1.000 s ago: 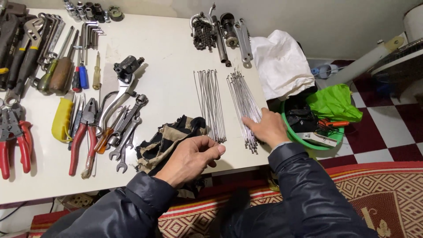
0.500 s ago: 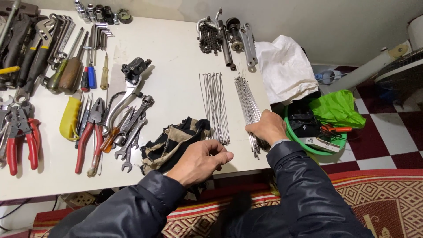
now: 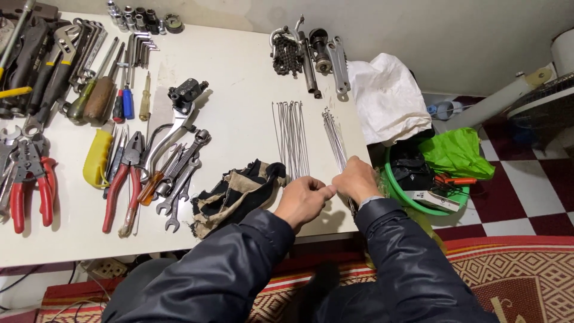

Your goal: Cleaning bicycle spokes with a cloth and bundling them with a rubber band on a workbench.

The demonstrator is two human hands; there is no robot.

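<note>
spokes [image 3: 335,139] | under R hand [image 3: 357,179] fingers; L hand [image 3: 304,200] touching

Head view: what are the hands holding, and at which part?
The right hand grips the right bundle of thin metal spokes at its near end. The left hand pinches something beside it; what exactly cannot be told.

Two bare hands, left hand [image 3: 304,200] and right hand [image 3: 357,180], no gloves or rings visible, both arms in long dark navy jacket sleeves, slightly glossy creased fabric, cuffs snug at the wrists, pale lining edge at the right cuff
</note>
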